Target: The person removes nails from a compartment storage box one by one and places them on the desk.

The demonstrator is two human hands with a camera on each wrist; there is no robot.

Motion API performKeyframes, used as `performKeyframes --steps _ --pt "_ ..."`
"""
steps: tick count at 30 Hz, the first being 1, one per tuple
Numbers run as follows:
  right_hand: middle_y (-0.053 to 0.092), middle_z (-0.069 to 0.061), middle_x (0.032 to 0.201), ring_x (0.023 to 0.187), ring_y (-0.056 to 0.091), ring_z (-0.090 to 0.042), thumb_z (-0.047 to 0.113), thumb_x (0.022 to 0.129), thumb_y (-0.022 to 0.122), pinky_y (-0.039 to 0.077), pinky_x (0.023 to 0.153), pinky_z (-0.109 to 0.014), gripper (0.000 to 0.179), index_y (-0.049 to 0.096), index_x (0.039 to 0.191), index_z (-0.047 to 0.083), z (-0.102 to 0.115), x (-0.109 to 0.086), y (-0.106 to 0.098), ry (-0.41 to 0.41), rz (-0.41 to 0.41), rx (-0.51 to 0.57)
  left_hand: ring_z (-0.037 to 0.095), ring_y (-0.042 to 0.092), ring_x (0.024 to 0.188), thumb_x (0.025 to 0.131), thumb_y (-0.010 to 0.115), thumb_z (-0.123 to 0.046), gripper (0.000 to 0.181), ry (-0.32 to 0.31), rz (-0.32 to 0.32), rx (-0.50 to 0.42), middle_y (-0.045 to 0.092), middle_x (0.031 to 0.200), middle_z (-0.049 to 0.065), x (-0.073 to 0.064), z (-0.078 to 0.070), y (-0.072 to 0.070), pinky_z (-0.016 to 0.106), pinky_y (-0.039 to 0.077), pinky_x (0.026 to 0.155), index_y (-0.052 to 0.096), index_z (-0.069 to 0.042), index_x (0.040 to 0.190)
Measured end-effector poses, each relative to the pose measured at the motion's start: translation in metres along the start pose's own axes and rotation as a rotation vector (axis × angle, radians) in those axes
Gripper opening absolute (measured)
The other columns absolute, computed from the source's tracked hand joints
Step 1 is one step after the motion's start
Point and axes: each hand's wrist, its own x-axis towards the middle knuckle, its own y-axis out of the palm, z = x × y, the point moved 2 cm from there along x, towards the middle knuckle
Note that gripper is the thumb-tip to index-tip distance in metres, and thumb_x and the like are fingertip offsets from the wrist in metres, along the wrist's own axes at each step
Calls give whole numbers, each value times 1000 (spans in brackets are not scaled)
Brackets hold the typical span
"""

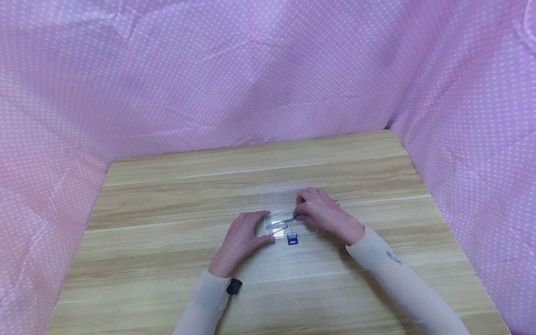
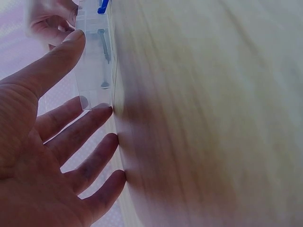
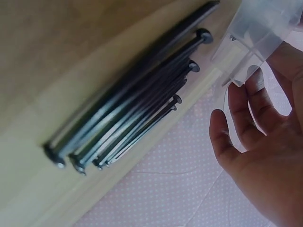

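Observation:
A clear plastic box (image 1: pixel 268 229) with a blue latch (image 1: pixel 292 239) lies on the table with its lid (image 1: pixel 276 199) laid back. My left hand (image 1: pixel 244 233) holds the box's left end, thumb at the front wall and forefinger at the back corner; its other fingertips touch the table in the left wrist view. Over the box, my right hand (image 1: pixel 323 213) pinches dark metal nails (image 1: pixel 289 220); its fingers hide their near ends. Another nail (image 2: pixel 104 54) shows through the box wall. In the right wrist view, several large nails (image 3: pixel 128 94) lie beside the right hand.
The wood-grain table (image 1: pixel 167 209) has rounded back corners. Pink dotted cloth (image 1: pixel 234 74) hangs behind it and along both sides. A black fitting (image 1: pixel 234 286) sits at the left sleeve's cuff.

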Motion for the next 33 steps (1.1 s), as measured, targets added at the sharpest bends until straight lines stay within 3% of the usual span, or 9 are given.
performKeyframes --steps 14,26,30,33 --pt "60 5 98 98 51 -19 21 86 86 45 85 -40 10 84 96 23 1 6 2 -48 31 -119 33 56 129 80 89 -40 73 -3 1 1 66 138 10 -1 -1 -1 52 44 110 63 -13 142" --pt "65 0 108 107 56 -23 21 91 81 48 98 -50 7 81 98 20 2 6 4 -80 54 -186 33 55 130 80 89 -41 74 -21 13 -4 65 139 9 -1 -1 -1 51 43 112 62 -13 143" --pt "62 3 102 103 54 -22 24 90 82 45 98 -48 7 82 98 22 2 6 2 -86 58 -217 32 55 130 80 89 -40 73 -20 9 -6 66 138 9 -1 -1 -1 51 42 112 63 -13 142" --pt "61 4 97 98 52 -21 26 88 84 44 91 -42 9 83 96 22 3 6 1 -115 51 -256 32 56 130 80 90 -40 72 -15 9 -7 66 138 9 0 -1 -1 50 42 112 63 -14 142"
